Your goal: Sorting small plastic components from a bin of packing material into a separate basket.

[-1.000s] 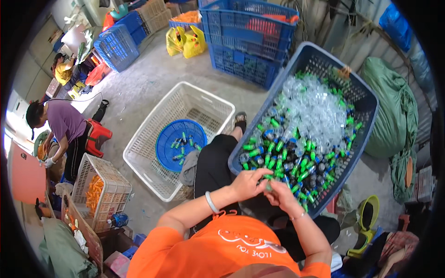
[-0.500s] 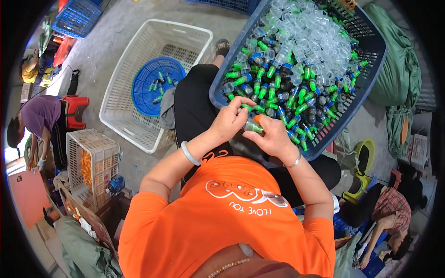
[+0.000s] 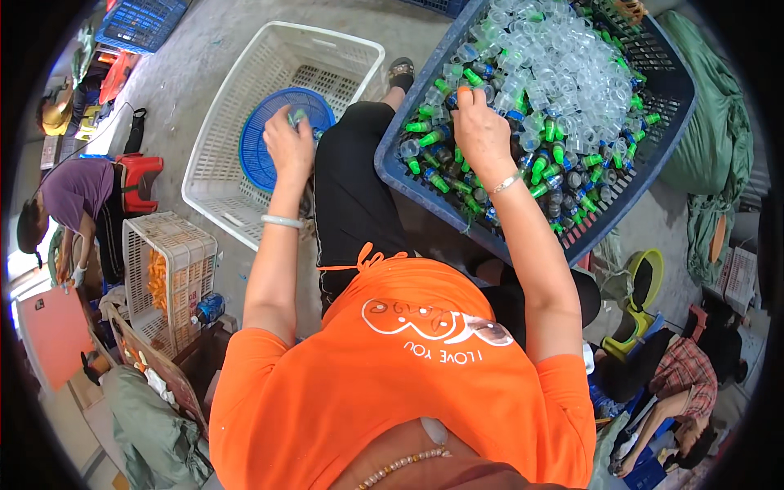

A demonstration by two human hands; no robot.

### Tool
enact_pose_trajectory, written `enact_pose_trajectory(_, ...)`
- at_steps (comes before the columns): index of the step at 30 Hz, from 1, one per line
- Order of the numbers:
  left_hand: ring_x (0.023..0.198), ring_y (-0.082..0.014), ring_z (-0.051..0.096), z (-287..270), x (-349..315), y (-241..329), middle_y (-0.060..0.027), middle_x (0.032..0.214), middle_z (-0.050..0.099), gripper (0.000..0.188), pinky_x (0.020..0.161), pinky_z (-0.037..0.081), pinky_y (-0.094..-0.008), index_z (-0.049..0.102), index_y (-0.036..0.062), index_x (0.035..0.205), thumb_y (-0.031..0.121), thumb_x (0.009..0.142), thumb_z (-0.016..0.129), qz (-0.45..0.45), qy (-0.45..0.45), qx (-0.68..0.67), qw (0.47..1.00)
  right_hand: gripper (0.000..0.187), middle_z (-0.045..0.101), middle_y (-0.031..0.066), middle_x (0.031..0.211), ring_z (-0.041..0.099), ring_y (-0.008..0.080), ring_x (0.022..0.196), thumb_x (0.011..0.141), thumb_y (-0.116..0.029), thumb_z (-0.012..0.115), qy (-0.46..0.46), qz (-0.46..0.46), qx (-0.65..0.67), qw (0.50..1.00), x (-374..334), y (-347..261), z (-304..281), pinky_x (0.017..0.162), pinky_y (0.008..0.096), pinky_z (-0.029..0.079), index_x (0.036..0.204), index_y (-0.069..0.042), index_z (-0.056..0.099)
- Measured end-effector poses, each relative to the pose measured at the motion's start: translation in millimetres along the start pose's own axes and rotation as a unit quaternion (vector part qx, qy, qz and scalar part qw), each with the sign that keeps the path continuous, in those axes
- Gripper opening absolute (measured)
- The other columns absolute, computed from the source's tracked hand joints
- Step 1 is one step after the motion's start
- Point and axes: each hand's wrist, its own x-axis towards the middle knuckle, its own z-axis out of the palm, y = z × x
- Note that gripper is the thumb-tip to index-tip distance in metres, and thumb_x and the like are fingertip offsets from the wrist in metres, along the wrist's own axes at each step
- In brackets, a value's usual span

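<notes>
My left hand [image 3: 290,145] is over the round blue basket [image 3: 251,151], its fingers closed around a small green-and-clear plastic bottle [image 3: 297,116]. Several similar pieces lay inside that basket, now mostly hidden by the hand. My right hand [image 3: 483,135] reaches into the big dark-blue crate [image 3: 523,243], fingers bent together, with an orange cover on a fingertip. What it grips, if anything, is hidden. Around it lie many small dark bottles with bright green tops [image 3: 437,181] and blue bands. A heap of clear plastic cups [image 3: 555,77] fills the far part of the crate.
The blue basket sits inside a white slatted crate [image 3: 214,200] at my left. Another white crate [image 3: 193,265] holds orange pieces. One person [image 3: 77,196] bends beside a red stool [image 3: 143,184]; another [image 3: 686,380] works at right. A green sack [image 3: 702,122] stands beyond the dark-blue crate.
Both hands were together at the crate's near edge, holding a small bottle. The left has moved left over the blue basket with a bottle; the right has moved farther into the crate.
</notes>
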Motion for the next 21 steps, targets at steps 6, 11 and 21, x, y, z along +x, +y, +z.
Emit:
enact_pose_trajectory(6,0.077,-0.0204,0.065,-51.9,-2.0,140.7,-0.0142,0.09,0.066,0.025,0.062,0.051,-0.0307,0.06,-0.0007,0.107,0.019,0.092,0.058,-0.203,-0.307,-0.497,0.786,0.028,0.061,0.013,0.086,0.062,0.029,0.062,0.08,-0.015,0.068,0.086,0.062,0.114,0.988,-35.5,9.5,20.4,0.054,0.0347,0.049,0.101,-0.003,0.055)
enact_pose_trajectory(11,0.074,-0.0118,0.062,-24.5,-38.3,193.1,-0.0075,0.085,0.064,0.031,0.061,0.051,-0.026,0.054,0.0022,0.121,0.021,0.096,0.053,-0.362,-0.426,-0.577,0.595,0.025,0.061,0.0126,0.087,0.061,0.0242,0.063,0.079,-0.015,0.069,0.016,0.163,0.321,0.933,-94.1,-11.2,2.1,0.053,0.0332,0.048,0.097,-0.003,0.057)
enact_pose_trajectory(21,0.07,-0.0082,0.052,-32.1,-39.4,189.1,-0.0023,0.084,0.054,0.04,0.058,0.044,-0.0246,0.045,0.0016,0.127,0.021,0.094,0.057,-0.304,-0.425,-0.565,0.638,0.032,0.058,0.012,0.088,0.059,0.0276,0.063,0.082,-0.02,0.07,0.173,0.052,0.024,0.983,-33.0,27.9,-26.5,0.053,0.0355,0.047,0.106,-0.004,0.056)
